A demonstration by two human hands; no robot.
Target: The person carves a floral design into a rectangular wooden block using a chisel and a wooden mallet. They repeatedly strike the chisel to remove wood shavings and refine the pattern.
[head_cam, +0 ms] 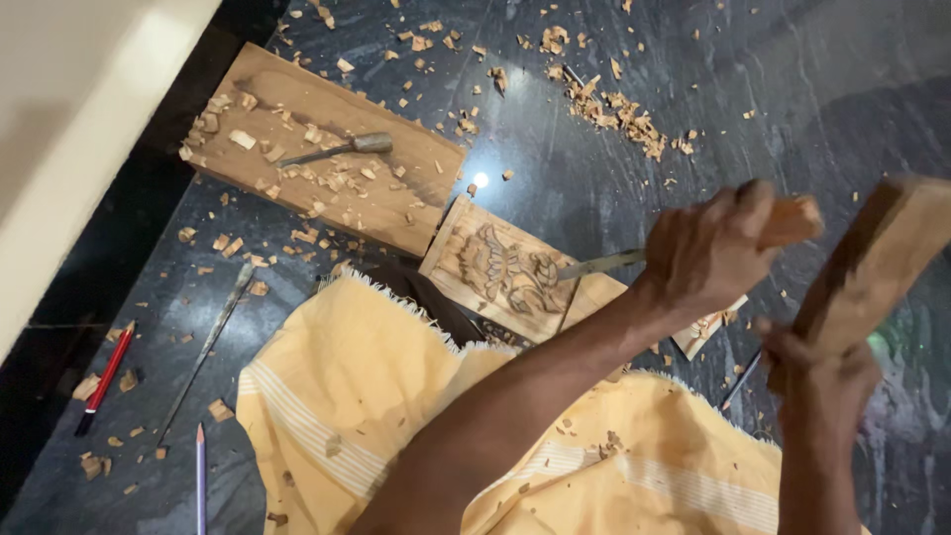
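Dark polished stone floor [812,89], chip-strewn, lies open at upper right. A yellow fringed cloth [337,396] covers the lap. The carved wooden panel [510,272] rests at its edge. The right hand [817,372] grips a wooden mallet [872,263]; the left hand [708,248] clenches a chisel [614,262] touching the carving.

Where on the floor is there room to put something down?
The dark floor at the top right, past the chip pile, is mostly bare. So is the strip between the red pencil and the yellow cloth. It is crowded around the carved panel, the plank and both hands.
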